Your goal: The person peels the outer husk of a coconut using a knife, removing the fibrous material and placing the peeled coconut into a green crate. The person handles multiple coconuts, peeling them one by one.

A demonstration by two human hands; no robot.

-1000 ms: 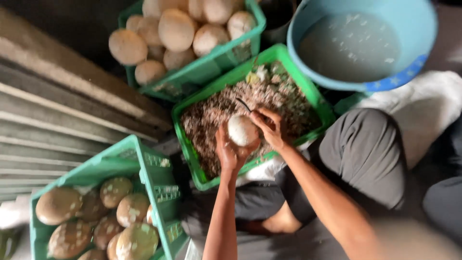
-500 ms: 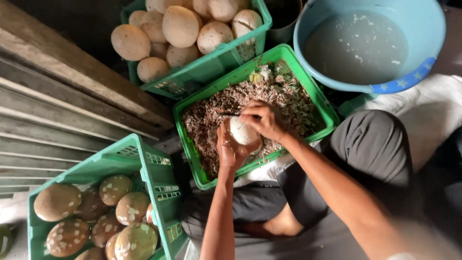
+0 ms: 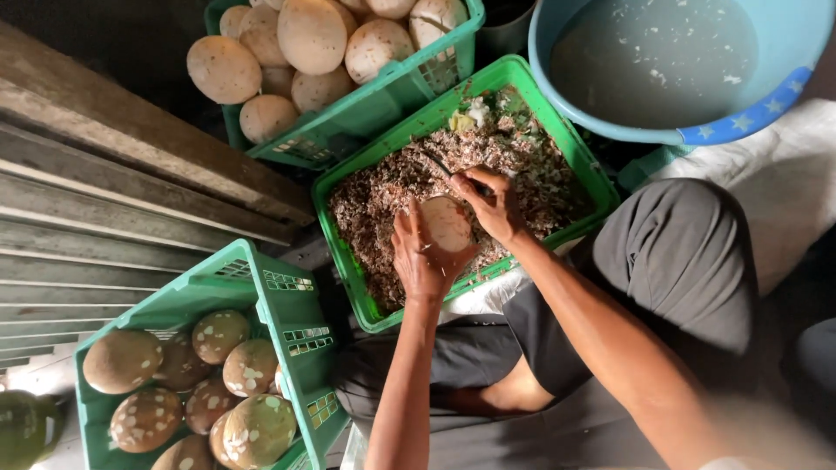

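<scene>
My left hand [image 3: 424, 258] cups a pale, partly peeled coconut [image 3: 446, 222] over a green crate [image 3: 348, 261] filled with brown and white shavings. My right hand [image 3: 490, 202] grips a small dark-bladed knife [image 3: 442, 165] and presses it against the coconut's top right side. Both hands meet just above the shavings, near the crate's middle.
A green crate [image 3: 392, 91] of pale peeled coconuts stands at the top. Another green crate [image 3: 261, 292] at lower left holds brown, spotted coconuts. A blue tub [image 3: 740, 122] of cloudy water sits at the top right. Wooden planks [image 3: 104, 174] lie left. My knee in grey cloth [image 3: 679, 261] is right.
The hands stay over the shavings crate with the coconut. The right hand has shifted slightly around the coconut's top; the view has drifted a little.
</scene>
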